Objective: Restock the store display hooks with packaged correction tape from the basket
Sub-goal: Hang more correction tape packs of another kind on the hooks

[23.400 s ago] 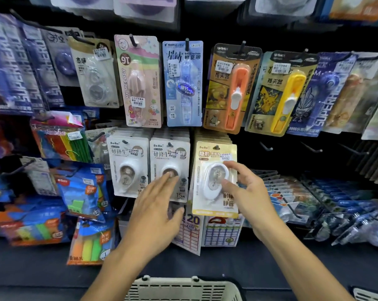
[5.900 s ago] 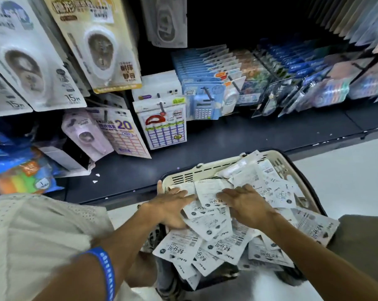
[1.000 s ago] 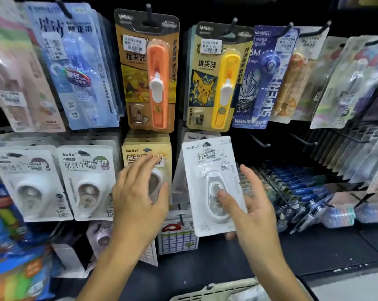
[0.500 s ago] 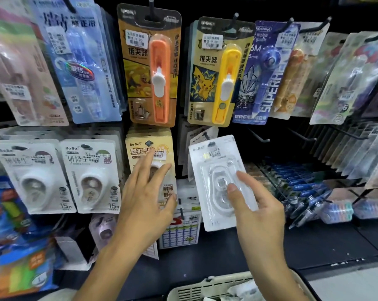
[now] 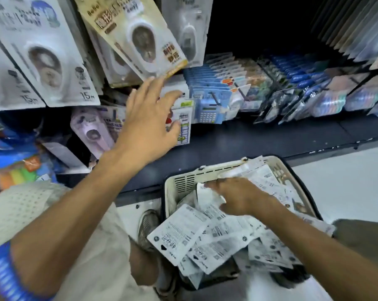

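Left grip released, fingers spread just below hanging yellow-card correction tape; right grip on correction tape packs in basket, clasp unclear.

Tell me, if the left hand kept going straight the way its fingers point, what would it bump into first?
Probably the yellow-backed correction tape pack hanging just above the left hand: the fingertips already sit at its lower edge, though depth is hard to judge.

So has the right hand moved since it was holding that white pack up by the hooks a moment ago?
Yes. The right hand has dropped away from the hanging packs into the basket, resting on the loose packs there.
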`<action>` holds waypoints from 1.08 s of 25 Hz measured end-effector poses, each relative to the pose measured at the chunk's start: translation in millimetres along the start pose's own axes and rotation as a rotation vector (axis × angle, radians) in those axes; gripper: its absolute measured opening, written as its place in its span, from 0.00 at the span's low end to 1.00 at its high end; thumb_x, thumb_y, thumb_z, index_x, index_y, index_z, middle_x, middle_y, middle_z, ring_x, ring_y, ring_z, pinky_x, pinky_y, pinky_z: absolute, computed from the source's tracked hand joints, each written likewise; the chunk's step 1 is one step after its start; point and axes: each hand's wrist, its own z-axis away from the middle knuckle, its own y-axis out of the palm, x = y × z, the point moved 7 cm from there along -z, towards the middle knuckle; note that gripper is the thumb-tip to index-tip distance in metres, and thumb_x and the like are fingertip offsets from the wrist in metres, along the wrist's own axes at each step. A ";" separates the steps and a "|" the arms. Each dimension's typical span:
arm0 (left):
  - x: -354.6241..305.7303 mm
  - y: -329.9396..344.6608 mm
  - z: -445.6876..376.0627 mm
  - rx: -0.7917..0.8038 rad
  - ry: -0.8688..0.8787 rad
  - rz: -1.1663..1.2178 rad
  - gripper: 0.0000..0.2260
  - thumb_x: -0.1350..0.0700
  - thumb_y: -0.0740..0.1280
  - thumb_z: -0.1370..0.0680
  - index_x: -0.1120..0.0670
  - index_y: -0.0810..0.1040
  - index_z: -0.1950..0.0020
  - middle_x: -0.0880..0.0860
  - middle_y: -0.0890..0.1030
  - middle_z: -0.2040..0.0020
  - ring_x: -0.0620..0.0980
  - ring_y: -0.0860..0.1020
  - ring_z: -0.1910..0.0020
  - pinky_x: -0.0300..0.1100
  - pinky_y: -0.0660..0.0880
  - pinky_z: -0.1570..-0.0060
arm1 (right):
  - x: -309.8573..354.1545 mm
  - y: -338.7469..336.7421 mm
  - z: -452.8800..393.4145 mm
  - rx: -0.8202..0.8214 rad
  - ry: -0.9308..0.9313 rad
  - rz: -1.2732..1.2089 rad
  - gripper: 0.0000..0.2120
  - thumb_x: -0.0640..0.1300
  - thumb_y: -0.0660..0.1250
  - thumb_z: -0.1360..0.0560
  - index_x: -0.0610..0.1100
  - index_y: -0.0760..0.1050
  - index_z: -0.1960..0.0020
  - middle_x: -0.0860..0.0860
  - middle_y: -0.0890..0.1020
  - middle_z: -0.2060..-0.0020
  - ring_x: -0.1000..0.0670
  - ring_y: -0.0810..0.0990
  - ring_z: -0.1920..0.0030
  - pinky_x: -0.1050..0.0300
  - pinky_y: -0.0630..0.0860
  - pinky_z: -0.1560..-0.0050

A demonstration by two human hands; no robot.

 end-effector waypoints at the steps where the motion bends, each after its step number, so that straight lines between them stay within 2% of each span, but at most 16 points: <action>1: -6.0 17.4 6.1 0.111 0.051 -0.025 0.27 0.53 0.70 0.24 0.53 0.71 0.25 0.58 0.62 0.20 0.62 0.60 0.22 0.59 0.57 0.23 | 6.6 35.4 1.2 0.075 -0.069 0.132 0.41 0.40 0.69 0.25 0.55 0.53 0.19 0.47 0.64 0.22 0.44 0.68 0.27 0.50 0.68 0.29; 2: -12.2 34.8 13.6 0.234 0.111 -0.053 0.27 0.52 0.70 0.23 0.51 0.70 0.24 0.57 0.62 0.19 0.61 0.62 0.22 0.57 0.57 0.24 | 16.1 69.0 4.5 0.146 -0.152 0.175 0.46 0.37 0.69 0.25 0.57 0.45 0.18 0.49 0.52 0.18 0.43 0.59 0.22 0.47 0.59 0.23; 4: -20.6 65.5 27.2 0.465 0.217 -0.103 0.29 0.48 0.68 0.22 0.47 0.64 0.21 0.54 0.60 0.18 0.57 0.60 0.21 0.54 0.58 0.23 | 32.0 114.8 10.4 0.193 -0.296 0.222 0.55 0.32 0.69 0.27 0.58 0.34 0.19 0.52 0.36 0.19 0.44 0.42 0.18 0.45 0.42 0.22; 6: -25.7 82.7 34.1 0.596 0.288 -0.115 0.29 0.47 0.66 0.20 0.46 0.62 0.20 0.53 0.59 0.19 0.55 0.60 0.22 0.54 0.61 0.24 | 31.7 129.7 9.2 0.220 -0.328 0.254 0.61 0.32 0.72 0.29 0.57 0.28 0.21 0.52 0.31 0.21 0.45 0.35 0.20 0.43 0.38 0.22; 10: -28.3 88.0 33.3 0.611 0.315 -0.078 0.28 0.48 0.66 0.20 0.47 0.63 0.21 0.51 0.64 0.21 0.54 0.65 0.25 0.53 0.65 0.28 | 22.1 131.0 15.7 0.336 -0.303 0.209 0.65 0.42 0.79 0.32 0.57 0.27 0.22 0.52 0.29 0.21 0.47 0.32 0.21 0.43 0.36 0.22; 12: -27.9 87.4 33.1 0.605 0.308 -0.065 0.28 0.48 0.67 0.20 0.47 0.63 0.21 0.51 0.65 0.22 0.53 0.65 0.26 0.53 0.66 0.28 | 30.0 131.9 14.5 0.187 -0.314 0.199 0.60 0.43 0.76 0.29 0.58 0.29 0.21 0.51 0.32 0.20 0.46 0.37 0.20 0.42 0.40 0.22; 15: -31.5 88.0 31.3 0.601 0.315 -0.057 0.28 0.48 0.66 0.20 0.47 0.63 0.21 0.50 0.66 0.23 0.53 0.67 0.26 0.53 0.66 0.29 | 41.1 115.4 -3.6 -0.158 -0.255 0.124 0.42 0.47 0.66 0.22 0.51 0.43 0.18 0.46 0.49 0.18 0.40 0.56 0.20 0.42 0.57 0.23; 16: -33.7 89.0 30.8 0.606 0.320 -0.051 0.28 0.48 0.66 0.20 0.47 0.63 0.21 0.50 0.67 0.23 0.53 0.67 0.27 0.54 0.67 0.29 | 44.3 111.6 -11.5 -0.227 -0.214 0.105 0.39 0.48 0.65 0.21 0.49 0.47 0.18 0.45 0.53 0.18 0.39 0.61 0.22 0.42 0.61 0.25; 19: -39.9 94.4 32.3 0.645 0.340 -0.054 0.28 0.48 0.66 0.20 0.47 0.63 0.21 0.49 0.67 0.24 0.53 0.67 0.27 0.54 0.67 0.30 | 55.2 125.2 -29.4 -0.201 -0.065 0.190 0.43 0.52 0.68 0.22 0.45 0.44 0.18 0.42 0.55 0.19 0.36 0.68 0.28 0.40 0.67 0.30; 21: -40.0 99.1 33.4 0.667 0.336 -0.056 0.28 0.47 0.66 0.19 0.47 0.63 0.21 0.49 0.68 0.24 0.53 0.67 0.27 0.54 0.67 0.29 | 57.2 125.9 -35.1 -0.237 -0.015 0.148 0.38 0.52 0.64 0.20 0.47 0.47 0.18 0.43 0.61 0.21 0.38 0.77 0.37 0.44 0.75 0.38; 22: -38.3 100.0 32.3 0.662 0.331 -0.056 0.28 0.47 0.66 0.19 0.47 0.63 0.21 0.50 0.68 0.24 0.53 0.67 0.26 0.54 0.67 0.29 | 52.1 115.3 -37.9 -0.285 -0.004 0.073 0.34 0.51 0.62 0.19 0.49 0.50 0.19 0.46 0.69 0.25 0.42 0.82 0.44 0.48 0.78 0.44; 23: -36.1 99.7 30.9 0.649 0.323 -0.049 0.28 0.48 0.66 0.19 0.47 0.63 0.21 0.50 0.68 0.24 0.54 0.67 0.26 0.53 0.66 0.28 | 43.3 100.6 -39.8 -0.334 0.005 -0.041 0.29 0.50 0.61 0.19 0.52 0.55 0.21 0.49 0.79 0.34 0.47 0.84 0.51 0.53 0.80 0.49; 24: -33.2 98.1 29.1 0.630 0.310 -0.040 0.28 0.48 0.66 0.20 0.47 0.64 0.21 0.50 0.69 0.24 0.53 0.68 0.26 0.52 0.66 0.28 | 30.9 84.8 -40.5 -0.362 0.033 -0.185 0.25 0.48 0.62 0.19 0.56 0.62 0.23 0.54 0.84 0.47 0.52 0.84 0.58 0.57 0.79 0.54; 25: -29.1 96.1 27.9 0.611 0.289 -0.032 0.27 0.48 0.66 0.20 0.47 0.64 0.21 0.50 0.69 0.24 0.53 0.69 0.27 0.50 0.67 0.28 | 15.7 69.1 -40.6 -0.374 0.077 -0.353 0.20 0.47 0.63 0.18 0.56 0.69 0.27 0.56 0.84 0.57 0.55 0.82 0.63 0.60 0.78 0.57; 26: -24.2 93.5 26.2 0.583 0.261 -0.035 0.27 0.49 0.67 0.20 0.47 0.64 0.21 0.50 0.70 0.24 0.53 0.69 0.27 0.49 0.67 0.29 | -2.4 53.3 -38.6 -0.392 0.124 -0.536 0.15 0.46 0.65 0.18 0.53 0.77 0.33 0.56 0.84 0.61 0.55 0.82 0.64 0.59 0.79 0.59; 27: -17.4 91.0 23.9 0.546 0.215 -0.048 0.28 0.48 0.67 0.21 0.47 0.64 0.21 0.50 0.71 0.24 0.54 0.70 0.28 0.49 0.68 0.31 | -20.9 39.1 -34.2 -0.407 0.157 -0.741 0.08 0.45 0.67 0.19 0.51 0.81 0.42 0.53 0.86 0.60 0.52 0.84 0.62 0.55 0.81 0.58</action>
